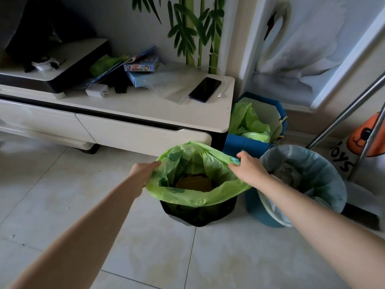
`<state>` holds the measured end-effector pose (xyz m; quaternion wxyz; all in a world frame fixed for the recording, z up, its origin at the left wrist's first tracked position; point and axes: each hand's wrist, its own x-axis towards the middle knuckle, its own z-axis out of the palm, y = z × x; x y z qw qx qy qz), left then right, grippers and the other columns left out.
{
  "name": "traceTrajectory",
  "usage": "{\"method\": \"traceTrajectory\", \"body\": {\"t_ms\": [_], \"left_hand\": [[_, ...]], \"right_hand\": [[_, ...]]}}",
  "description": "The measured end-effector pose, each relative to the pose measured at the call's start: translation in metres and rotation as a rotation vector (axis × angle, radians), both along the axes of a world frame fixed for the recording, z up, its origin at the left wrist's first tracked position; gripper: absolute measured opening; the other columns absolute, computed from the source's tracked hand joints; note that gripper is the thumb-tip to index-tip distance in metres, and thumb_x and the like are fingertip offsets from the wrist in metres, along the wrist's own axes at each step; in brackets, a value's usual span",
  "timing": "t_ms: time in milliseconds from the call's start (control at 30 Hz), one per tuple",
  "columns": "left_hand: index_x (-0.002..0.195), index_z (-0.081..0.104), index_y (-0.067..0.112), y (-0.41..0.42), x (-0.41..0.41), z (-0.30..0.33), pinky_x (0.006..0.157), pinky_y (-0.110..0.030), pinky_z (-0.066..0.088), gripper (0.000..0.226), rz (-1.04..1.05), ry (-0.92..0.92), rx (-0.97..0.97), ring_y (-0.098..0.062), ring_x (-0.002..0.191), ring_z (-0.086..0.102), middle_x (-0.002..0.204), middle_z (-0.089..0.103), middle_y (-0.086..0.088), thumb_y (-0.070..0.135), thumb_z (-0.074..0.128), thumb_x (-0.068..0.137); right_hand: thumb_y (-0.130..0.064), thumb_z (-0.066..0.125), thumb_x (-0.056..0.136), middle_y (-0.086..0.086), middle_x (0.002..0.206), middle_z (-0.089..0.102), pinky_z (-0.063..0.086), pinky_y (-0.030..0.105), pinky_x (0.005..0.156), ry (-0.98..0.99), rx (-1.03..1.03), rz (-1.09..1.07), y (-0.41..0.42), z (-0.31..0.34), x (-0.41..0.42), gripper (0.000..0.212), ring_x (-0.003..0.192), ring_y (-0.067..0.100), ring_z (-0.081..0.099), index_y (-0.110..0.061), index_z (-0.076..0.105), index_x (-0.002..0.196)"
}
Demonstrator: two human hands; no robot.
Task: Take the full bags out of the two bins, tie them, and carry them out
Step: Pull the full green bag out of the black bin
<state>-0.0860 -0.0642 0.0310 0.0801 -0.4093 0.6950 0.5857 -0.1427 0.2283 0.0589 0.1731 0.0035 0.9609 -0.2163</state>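
A green bag (pixel 193 196) lines a black bin (pixel 198 214) on the tiled floor, its rim lifted clear of the bin's edge and its mouth wide. Yellowish rubbish lies inside. My left hand (pixel 142 171) grips the bag's left rim. My right hand (pixel 245 171) pinches the right rim. To the right stands a blue bin (pixel 256 209) lined with a pale translucent bag (pixel 320 174) holding grey rubbish.
A blue paper bag (pixel 241 143) with green plastic stands behind the bins beside a low white cabinet (pixel 145 115). A phone (pixel 205 89), boxes and a printer lie on the cabinet. Metal poles (pixel 341 113) and a toy bag stand at the right.
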Motion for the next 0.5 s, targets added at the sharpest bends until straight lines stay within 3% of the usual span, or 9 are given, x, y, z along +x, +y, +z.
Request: {"method": "traceTrajectory", "body": {"t_ms": [67, 167, 233, 267, 367, 433, 500], "left_hand": [[0.075, 0.065, 0.01, 0.004, -0.008, 0.006, 0.076, -0.037, 0.055, 0.024, -0.027, -0.003, -0.077, -0.029, 0.074, 0.065, 0.081, 0.068, -0.012, 0.031, 0.076, 0.075], [0.076, 0.068, 0.012, 0.01, -0.017, 0.013, 0.07, -0.038, 0.057, 0.009, -0.163, 0.031, -0.19, -0.026, 0.067, 0.064, 0.076, 0.068, -0.011, 0.021, 0.072, 0.078], [0.085, 0.071, 0.011, 0.009, -0.02, 0.018, 0.064, -0.035, 0.054, 0.011, -0.265, 0.084, -0.334, -0.025, 0.065, 0.063, 0.077, 0.07, -0.011, 0.019, 0.064, 0.082], [0.088, 0.07, 0.013, 0.009, -0.02, 0.02, 0.062, -0.033, 0.052, 0.013, -0.26, 0.134, -0.421, -0.026, 0.065, 0.063, 0.077, 0.069, -0.01, 0.02, 0.059, 0.084], [0.091, 0.063, 0.011, 0.008, 0.0, 0.026, 0.062, -0.032, 0.041, 0.015, -0.03, 0.351, -0.611, -0.029, 0.072, 0.056, 0.078, 0.063, -0.008, 0.013, 0.049, 0.087], [0.091, 0.058, 0.009, 0.003, 0.02, 0.021, 0.064, -0.033, 0.038, 0.014, 0.103, 0.4, -0.624, -0.031, 0.075, 0.052, 0.079, 0.059, -0.008, 0.01, 0.045, 0.087], [0.092, 0.055, 0.013, -0.005, 0.036, 0.006, 0.066, -0.038, 0.047, 0.013, 0.118, 0.334, -0.557, -0.035, 0.078, 0.056, 0.081, 0.059, -0.007, 0.013, 0.044, 0.086]], "right_hand": [[-0.04, 0.051, 0.092, 0.009, 0.127, 0.057, 0.045, 0.033, 0.076, -0.011, 0.036, 0.045, -0.009, -0.004, -0.012, 0.049, 0.109, 0.029, 0.059, -0.013, 0.044, 0.132], [-0.028, 0.045, 0.095, 0.007, 0.09, 0.064, 0.041, 0.031, 0.059, 0.091, 0.014, 0.061, -0.017, -0.007, -0.024, 0.022, 0.086, 0.028, 0.063, -0.012, 0.061, 0.098], [-0.023, 0.042, 0.096, 0.008, 0.073, 0.06, 0.037, 0.032, 0.054, 0.225, -0.06, 0.042, -0.02, -0.004, -0.026, 0.027, 0.074, 0.031, 0.062, -0.01, 0.056, 0.078], [-0.023, 0.041, 0.096, 0.007, 0.075, 0.061, 0.039, 0.033, 0.055, 0.286, -0.111, 0.033, -0.019, -0.001, -0.025, 0.027, 0.074, 0.031, 0.061, -0.01, 0.057, 0.078], [-0.02, 0.046, 0.096, 0.008, 0.1, 0.066, 0.051, 0.04, 0.075, 0.471, -0.21, 0.016, 0.0, 0.001, -0.013, 0.025, 0.09, 0.026, 0.062, -0.009, 0.065, 0.107], [-0.016, 0.049, 0.095, 0.012, 0.103, 0.064, 0.051, 0.04, 0.078, 0.515, -0.217, -0.004, 0.022, -0.004, 0.002, 0.024, 0.09, 0.027, 0.062, -0.008, 0.064, 0.111], [-0.019, 0.053, 0.092, 0.012, 0.101, 0.062, 0.047, 0.034, 0.076, 0.449, -0.247, -0.054, 0.037, -0.009, 0.019, 0.023, 0.087, 0.026, 0.061, -0.011, 0.062, 0.112]]}}
